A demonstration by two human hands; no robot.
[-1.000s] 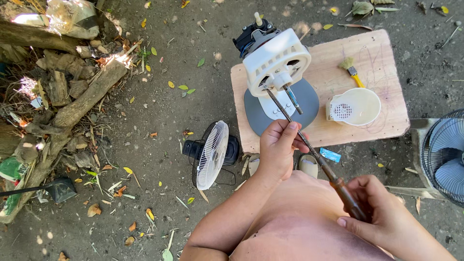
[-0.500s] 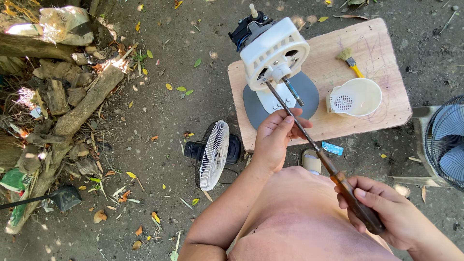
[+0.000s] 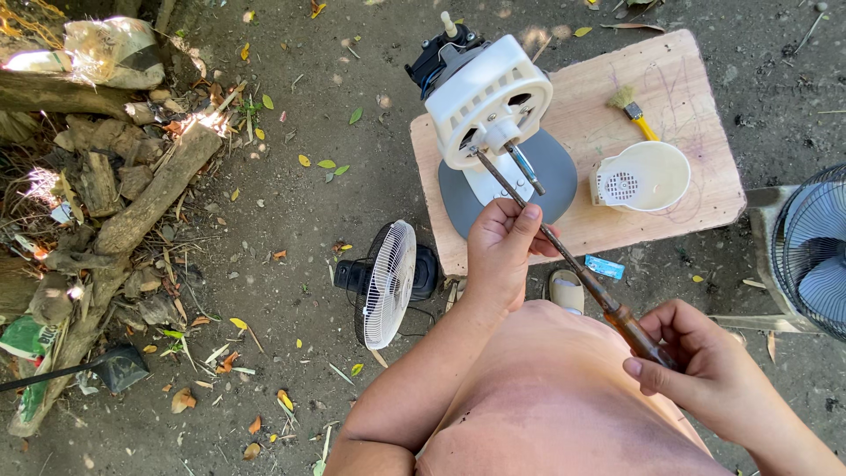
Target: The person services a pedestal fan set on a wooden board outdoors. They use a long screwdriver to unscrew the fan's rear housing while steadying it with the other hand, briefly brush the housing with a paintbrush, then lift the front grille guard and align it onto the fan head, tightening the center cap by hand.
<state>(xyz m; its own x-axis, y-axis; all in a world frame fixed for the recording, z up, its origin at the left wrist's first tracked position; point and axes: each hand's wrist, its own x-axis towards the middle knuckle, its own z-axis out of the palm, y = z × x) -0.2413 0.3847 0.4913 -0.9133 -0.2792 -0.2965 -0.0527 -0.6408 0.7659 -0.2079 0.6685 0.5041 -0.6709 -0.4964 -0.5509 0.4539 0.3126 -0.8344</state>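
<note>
- The small white fan [image 3: 388,284] stands on the dirt just beside the board; a jolt from the elbow could tip it.
- The left hand [image 3: 500,251] pinches the shaft of the long screwdriver [image 3: 564,251] partway along, fingers curled loosely round it; if the tip skids off the screw, it may gouge the housing.
- The fan motor housing [image 3: 487,99] sits tilted on its grey base on the wooden board [image 3: 679,88]; hard pushing could topple it.
- The right hand [image 3: 705,375] is closed round the wooden handle, well back; such a long lever wobbles easily.
</note>
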